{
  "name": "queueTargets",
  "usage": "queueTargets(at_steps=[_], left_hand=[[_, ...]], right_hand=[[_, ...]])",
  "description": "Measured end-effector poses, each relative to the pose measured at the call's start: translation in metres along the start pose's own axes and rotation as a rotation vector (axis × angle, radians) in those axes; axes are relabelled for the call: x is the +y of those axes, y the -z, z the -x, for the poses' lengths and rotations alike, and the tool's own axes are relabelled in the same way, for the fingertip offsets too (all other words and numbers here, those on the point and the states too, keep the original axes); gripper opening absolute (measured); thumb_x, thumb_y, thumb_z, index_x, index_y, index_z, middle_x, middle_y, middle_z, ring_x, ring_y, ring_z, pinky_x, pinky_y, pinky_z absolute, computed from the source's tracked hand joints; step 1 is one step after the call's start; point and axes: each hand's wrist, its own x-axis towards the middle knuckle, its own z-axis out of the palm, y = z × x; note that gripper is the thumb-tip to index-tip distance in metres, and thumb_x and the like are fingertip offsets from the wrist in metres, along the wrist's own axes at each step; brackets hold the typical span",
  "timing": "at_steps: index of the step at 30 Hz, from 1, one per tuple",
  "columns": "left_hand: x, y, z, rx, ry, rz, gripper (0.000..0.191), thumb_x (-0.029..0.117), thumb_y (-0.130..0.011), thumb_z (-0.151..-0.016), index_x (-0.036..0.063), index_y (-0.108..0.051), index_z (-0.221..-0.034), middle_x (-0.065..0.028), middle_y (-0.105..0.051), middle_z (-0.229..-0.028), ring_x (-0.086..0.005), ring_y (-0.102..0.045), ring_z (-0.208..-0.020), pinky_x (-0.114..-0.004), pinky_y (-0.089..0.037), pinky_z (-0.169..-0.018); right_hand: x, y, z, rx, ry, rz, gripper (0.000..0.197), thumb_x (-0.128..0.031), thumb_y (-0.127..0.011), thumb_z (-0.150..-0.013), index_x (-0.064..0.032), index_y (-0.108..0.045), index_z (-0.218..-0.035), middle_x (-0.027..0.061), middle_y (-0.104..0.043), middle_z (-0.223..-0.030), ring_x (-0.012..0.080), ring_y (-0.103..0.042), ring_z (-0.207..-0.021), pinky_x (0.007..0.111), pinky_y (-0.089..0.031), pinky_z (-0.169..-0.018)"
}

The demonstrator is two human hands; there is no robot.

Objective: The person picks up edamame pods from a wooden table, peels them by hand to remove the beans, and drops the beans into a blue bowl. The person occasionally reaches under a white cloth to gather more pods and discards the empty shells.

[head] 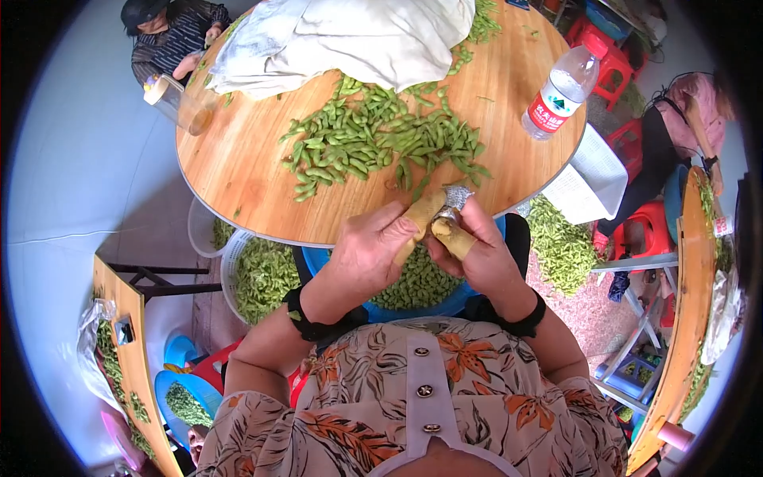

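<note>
My left hand (366,244) and my right hand (486,244) meet above the near edge of a round wooden table (256,197). Tan tape wraps fingers on both, and silvery material covers fingertips of my right hand. The fingers hide whatever may be pinched between them. Just beyond lies a loose pile of green soybean pods (357,137), partly under a white cloth (351,42). Below my hands, a blue basin (316,262) holds shelled green beans (420,280).
A plastic water bottle (563,89) stands at the table's right, a clear jar (179,104) at its left. A pod-filled white basket (229,280) sits lower left; pods (560,244) heap on the floor at right near a white bin (602,173). Other people (173,42) sit nearby.
</note>
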Motion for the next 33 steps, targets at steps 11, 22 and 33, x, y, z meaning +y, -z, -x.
queueTargets(at_steps=[11, 22, 33], left_hand=[[-0.016, -0.010, 0.018, 0.153, 0.178, 0.514, 0.028, 0.005, -0.063, -0.087, 0.0026, -0.056, -0.114, -0.0056, -0.060, -0.079, -0.0166, -0.058, -0.063, -0.028, -0.045, -0.052], [-0.001, -0.037, 0.020, 0.363, 0.175, 0.041, 0.012, 0.007, -0.061, -0.084, 0.0010, -0.053, -0.090, -0.0137, -0.053, -0.066, -0.0323, -0.058, -0.061, -0.038, -0.046, -0.052], [-0.008, -0.024, 0.022, 0.219, 0.328, 0.320, 0.010, 0.011, -0.050, -0.095, 0.0014, -0.053, -0.095, -0.0120, -0.060, -0.078, -0.0224, -0.060, -0.068, -0.030, -0.048, -0.065]], right_hand=[[0.015, 0.003, -0.008, -0.126, -0.226, -0.315, 0.017, -0.021, -0.048, -0.096, -0.0092, -0.050, -0.109, 0.0043, -0.056, -0.072, 0.0097, -0.044, -0.041, 0.021, -0.034, -0.037], [0.020, -0.013, -0.001, 0.048, -0.200, -0.102, 0.012, -0.010, -0.046, -0.096, -0.0079, -0.050, -0.107, 0.0049, -0.055, -0.070, 0.0099, -0.043, -0.042, 0.024, -0.031, -0.036], [0.020, 0.002, 0.002, 0.125, 0.171, 0.574, 0.023, -0.016, -0.062, -0.087, -0.0014, -0.053, -0.104, 0.0068, -0.056, -0.071, 0.0156, -0.052, -0.056, 0.028, -0.042, -0.053]])
